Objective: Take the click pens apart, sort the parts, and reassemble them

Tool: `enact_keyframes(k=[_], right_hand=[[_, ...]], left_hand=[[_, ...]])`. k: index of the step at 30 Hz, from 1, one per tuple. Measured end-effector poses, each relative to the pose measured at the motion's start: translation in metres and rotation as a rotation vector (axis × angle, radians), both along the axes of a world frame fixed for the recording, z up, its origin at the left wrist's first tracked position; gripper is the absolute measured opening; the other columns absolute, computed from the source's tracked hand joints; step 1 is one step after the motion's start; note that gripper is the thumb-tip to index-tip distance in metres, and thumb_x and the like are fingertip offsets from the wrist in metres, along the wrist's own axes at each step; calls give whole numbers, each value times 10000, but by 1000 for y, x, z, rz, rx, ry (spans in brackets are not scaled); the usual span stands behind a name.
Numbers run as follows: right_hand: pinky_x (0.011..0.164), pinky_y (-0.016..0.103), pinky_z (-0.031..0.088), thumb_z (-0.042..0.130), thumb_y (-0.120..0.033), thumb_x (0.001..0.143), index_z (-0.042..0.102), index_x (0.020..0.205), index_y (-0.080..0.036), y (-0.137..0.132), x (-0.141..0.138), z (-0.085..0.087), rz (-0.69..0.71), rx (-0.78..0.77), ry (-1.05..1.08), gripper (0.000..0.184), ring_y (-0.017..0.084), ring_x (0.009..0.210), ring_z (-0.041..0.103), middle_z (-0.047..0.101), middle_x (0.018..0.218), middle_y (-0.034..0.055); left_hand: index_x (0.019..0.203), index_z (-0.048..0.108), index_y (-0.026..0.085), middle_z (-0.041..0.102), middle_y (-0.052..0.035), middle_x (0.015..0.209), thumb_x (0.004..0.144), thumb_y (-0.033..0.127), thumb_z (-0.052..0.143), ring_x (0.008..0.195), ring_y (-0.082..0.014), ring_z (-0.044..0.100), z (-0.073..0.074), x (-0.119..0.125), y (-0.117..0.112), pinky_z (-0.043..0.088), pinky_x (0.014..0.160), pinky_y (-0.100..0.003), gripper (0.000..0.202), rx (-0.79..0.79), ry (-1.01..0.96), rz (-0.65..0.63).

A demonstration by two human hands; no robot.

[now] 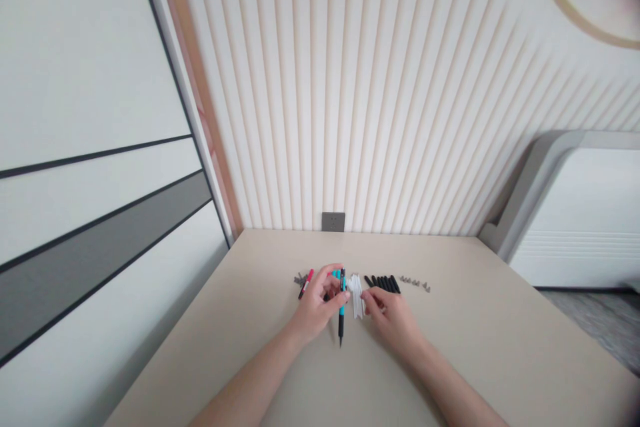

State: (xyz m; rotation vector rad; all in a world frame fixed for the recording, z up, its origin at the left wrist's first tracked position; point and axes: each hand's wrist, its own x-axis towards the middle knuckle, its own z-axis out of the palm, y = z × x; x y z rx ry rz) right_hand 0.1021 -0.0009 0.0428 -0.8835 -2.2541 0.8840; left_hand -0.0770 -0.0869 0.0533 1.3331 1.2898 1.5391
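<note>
My left hand (pixel 320 307) is closed round a teal and black pen (pixel 342 310) that points toward me, its black tip near the table. My right hand (pixel 387 310) rests on the table just to the right, fingers pinched at a bundle of white refill tubes (pixel 357 295); what it grips is too small to name. A red pen (pixel 306 283) lies left of my left hand. Several black pen parts (pixel 384 283) lie side by side beyond my right hand.
Small grey parts (pixel 415 283) sit in a row right of the black parts, and more lie by the red pen (pixel 299 278). The beige table (pixel 450 360) meets a ribbed wall with a grey socket (pixel 333 221). A white and grey unit (pixel 575 213) stands at the right.
</note>
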Motion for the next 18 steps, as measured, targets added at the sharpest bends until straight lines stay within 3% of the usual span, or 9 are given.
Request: enact_keyframes(k=[3,9,14,18], right_hand=[[552,227,386,371,-485,971,658,756,-174,-3,0,6,80,-8,13,475,158,627,568,657,673,35],[670,246,424,496,-357,936,686,953,-186,-12,2,15,298,48,16,256,160,716,605,692,784,31],[684,256,422,521,-307,909,682,917,-187,-12,0,12,262,75,-1,201,163,706,602,685,763,27],[655,259,421,480,-333,921,690,914,-184,-6,-3,7,136,79,35,257,167,691,586,678,763,37]], left_hand=[[1338,394,229,643,-26,925,861,320,658,870,-165,607,0,2,1,489,821,-309,553,16,-75,16],[1334,325,246,680,-57,1006,855,327,668,918,-182,643,0,4,3,518,774,-292,595,52,-204,49],[1332,283,250,682,-76,1048,857,341,657,970,-206,650,1,4,4,536,785,-324,612,43,-231,50],[1378,250,244,645,-92,1128,871,332,634,988,-189,638,0,1,6,519,872,-362,642,62,-144,78]])
